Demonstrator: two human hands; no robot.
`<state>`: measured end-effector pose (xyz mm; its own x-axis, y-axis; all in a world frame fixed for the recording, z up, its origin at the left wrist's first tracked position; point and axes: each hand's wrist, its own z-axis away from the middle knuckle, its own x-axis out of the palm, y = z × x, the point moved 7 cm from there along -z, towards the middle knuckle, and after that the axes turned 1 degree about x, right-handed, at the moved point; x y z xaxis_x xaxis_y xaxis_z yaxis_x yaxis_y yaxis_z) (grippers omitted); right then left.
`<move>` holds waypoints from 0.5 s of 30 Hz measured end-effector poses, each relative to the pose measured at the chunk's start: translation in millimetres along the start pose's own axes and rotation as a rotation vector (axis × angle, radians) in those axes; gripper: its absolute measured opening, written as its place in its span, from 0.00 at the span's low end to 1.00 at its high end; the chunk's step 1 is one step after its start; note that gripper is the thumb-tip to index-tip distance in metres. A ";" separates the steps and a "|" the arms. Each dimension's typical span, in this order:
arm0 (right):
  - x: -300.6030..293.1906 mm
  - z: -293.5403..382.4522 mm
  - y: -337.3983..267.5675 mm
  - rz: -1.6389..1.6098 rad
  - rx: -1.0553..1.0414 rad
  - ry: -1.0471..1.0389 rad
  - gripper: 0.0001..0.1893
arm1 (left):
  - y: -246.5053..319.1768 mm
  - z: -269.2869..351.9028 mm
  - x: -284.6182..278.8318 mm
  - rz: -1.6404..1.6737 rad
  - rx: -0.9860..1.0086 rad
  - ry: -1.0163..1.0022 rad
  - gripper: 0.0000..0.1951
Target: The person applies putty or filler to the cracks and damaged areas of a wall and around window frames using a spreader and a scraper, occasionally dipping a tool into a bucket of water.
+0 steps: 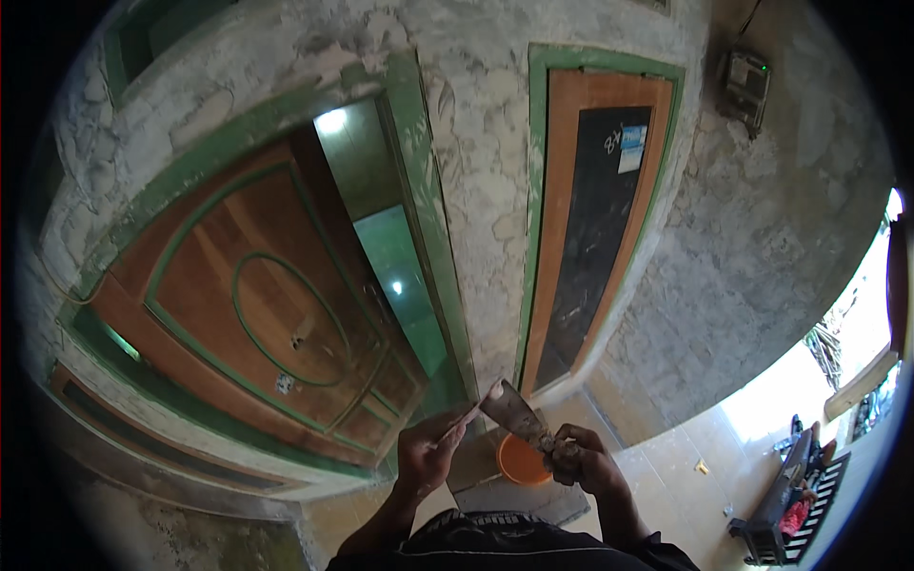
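Observation:
My right hand [584, 458] grips the handle of a wide putty knife [520, 412], its blade pointing up and left. Pale residue crusts the knife near the handle. In my left hand [427, 455] is a thin flat plate [465, 420], seen nearly edge-on, so its exact kind is unclear. A small dab of whitish paste [496, 389] sits where the blade's tip meets the plate's far end. Below both tools, an orange plastic bucket [514, 457] stands on the floor, partly hidden by my right hand; its contents cannot be made out.
Ahead is a patchy plastered wall [478, 178] between a partly open wooden door [207, 250] and a dark-panelled wooden frame [603, 193]. An electric meter box [747, 86] hangs at right. A dark bench [785, 492] bearing a red cloth stands on the tiled floor [678, 485].

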<state>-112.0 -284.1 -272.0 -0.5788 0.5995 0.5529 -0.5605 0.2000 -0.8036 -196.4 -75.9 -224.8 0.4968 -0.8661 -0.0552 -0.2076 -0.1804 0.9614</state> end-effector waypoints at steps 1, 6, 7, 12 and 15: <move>-0.5 -3.0 -0.2 0.005 -0.023 -0.009 0.12 | 4.5 -3.1 -0.6 -0.002 0.025 -0.004 0.12; -14.3 -14.1 8.7 -0.092 0.003 -0.092 0.09 | 36.4 -9.4 5.8 -0.363 0.322 -0.104 0.16; -11.1 -15.6 5.4 -0.097 0.010 -0.121 0.09 | 39.0 -9.5 6.8 -0.405 0.359 -0.123 0.18; -7.1 -14.6 -5.5 0.027 0.001 -0.123 0.11 | 41.5 -7.7 5.5 -0.536 0.430 -0.144 0.21; 0.9 -14.2 -4.6 -0.049 -0.004 -0.143 0.11 | 36.3 -5.0 -5.2 -0.543 0.434 -0.120 0.21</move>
<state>-101.5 -273.5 -271.0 -0.6295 0.4722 0.6170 -0.5881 0.2294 -0.7756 -202.3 -75.6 -188.3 0.5342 -0.6420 -0.5500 -0.2865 -0.7496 0.5967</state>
